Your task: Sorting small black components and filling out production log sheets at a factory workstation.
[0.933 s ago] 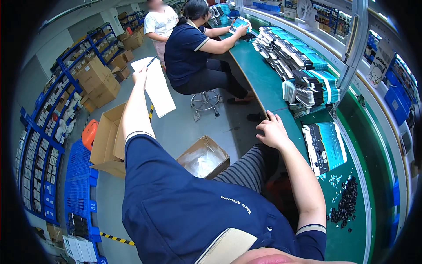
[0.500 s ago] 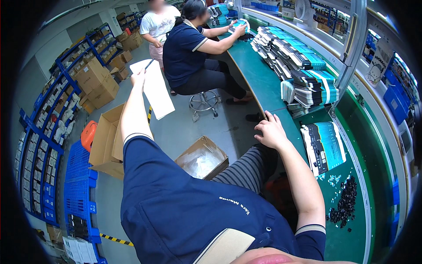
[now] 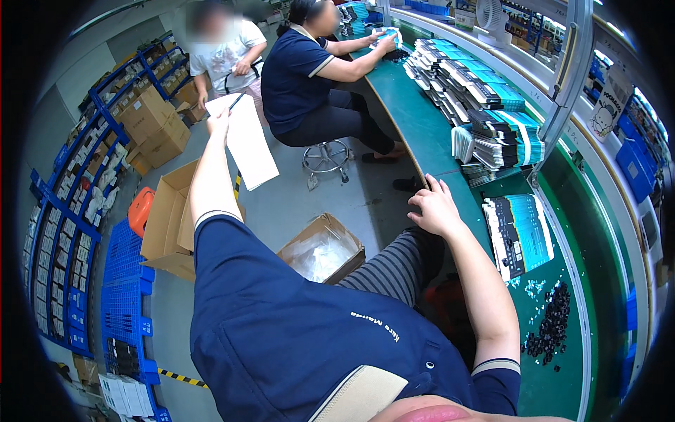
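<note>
My left hand (image 3: pixel 219 125) is stretched out far to the left and closed on the top of a white sheet of paper (image 3: pixel 251 151), which hangs down from it. A thin dark stick, pen-like in shape (image 3: pixel 238 101), juts out above the same hand. On the near edge of the green table (image 3: pixel 436 151) rests my right hand (image 3: pixel 437 209), fingers apart with nothing in them. Just right of it lies a fanned stack of blue, white and black flat printed cards (image 3: pixel 519 235).
Tall stacks of similar cards (image 3: pixel 457 77) line the table; a pile of small black parts (image 3: pixel 548 327) lies near. A co-worker (image 3: pixel 309 77) sits ahead, another person (image 3: pixel 228 53) stands behind. Cardboard boxes (image 3: pixel 167 243), a carton of clear plastic (image 3: pixel 323 250) and blue pallets (image 3: pixel 126 295) stand left.
The standing person in the white shirt has come closer and shifted left, near the paper. My own hands and the sheet have barely moved.
</note>
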`<move>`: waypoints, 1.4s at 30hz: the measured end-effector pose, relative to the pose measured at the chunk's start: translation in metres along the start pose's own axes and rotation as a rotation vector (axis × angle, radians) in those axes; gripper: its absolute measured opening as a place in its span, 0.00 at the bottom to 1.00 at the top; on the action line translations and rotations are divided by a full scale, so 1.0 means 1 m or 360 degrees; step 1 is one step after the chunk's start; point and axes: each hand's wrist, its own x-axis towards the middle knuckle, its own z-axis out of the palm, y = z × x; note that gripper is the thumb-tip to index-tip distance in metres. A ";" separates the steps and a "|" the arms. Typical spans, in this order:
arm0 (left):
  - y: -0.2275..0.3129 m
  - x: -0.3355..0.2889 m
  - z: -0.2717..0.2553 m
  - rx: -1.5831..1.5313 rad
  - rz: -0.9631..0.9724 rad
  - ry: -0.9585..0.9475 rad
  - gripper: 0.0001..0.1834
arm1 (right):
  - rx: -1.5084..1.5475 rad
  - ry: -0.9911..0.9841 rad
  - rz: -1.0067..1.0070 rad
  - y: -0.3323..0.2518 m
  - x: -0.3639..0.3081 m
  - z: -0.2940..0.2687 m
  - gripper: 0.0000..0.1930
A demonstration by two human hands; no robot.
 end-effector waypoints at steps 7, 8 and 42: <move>-0.004 0.003 -0.010 0.0077 0.0063 -0.0005 0.16 | -0.0023 0.0020 -0.0007 -0.001 0.000 0.000 0.15; -0.004 0.003 -0.012 0.0131 0.0094 -0.0020 0.16 | -0.0016 0.0014 -0.0005 -0.001 0.000 0.000 0.15; 0.048 -0.133 0.042 0.0895 0.1723 0.0283 0.10 | -0.0010 0.0019 -0.0021 -0.001 0.000 0.002 0.16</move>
